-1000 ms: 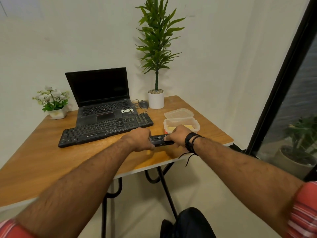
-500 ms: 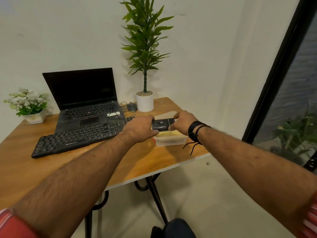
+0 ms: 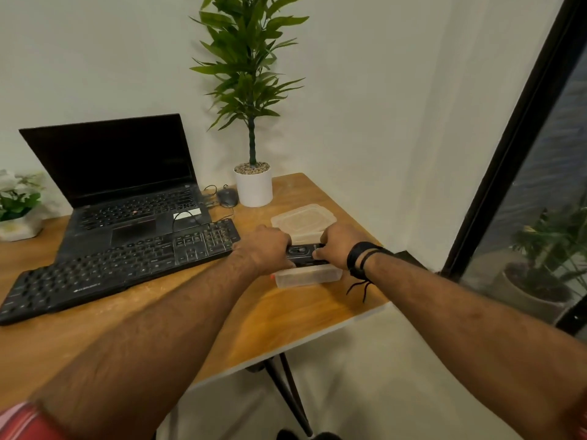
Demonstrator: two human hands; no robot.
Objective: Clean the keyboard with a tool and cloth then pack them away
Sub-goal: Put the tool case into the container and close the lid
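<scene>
Wooden table: left hand and right hand grip black tool.

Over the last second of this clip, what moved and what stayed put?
Both hands, the left hand and right hand, carried the black tool away from the table's near edge to just over the open plastic container, gripping it at each end throughout. Keyboard, laptop, container lid and table kept their places; only the camera view shifted.
</scene>
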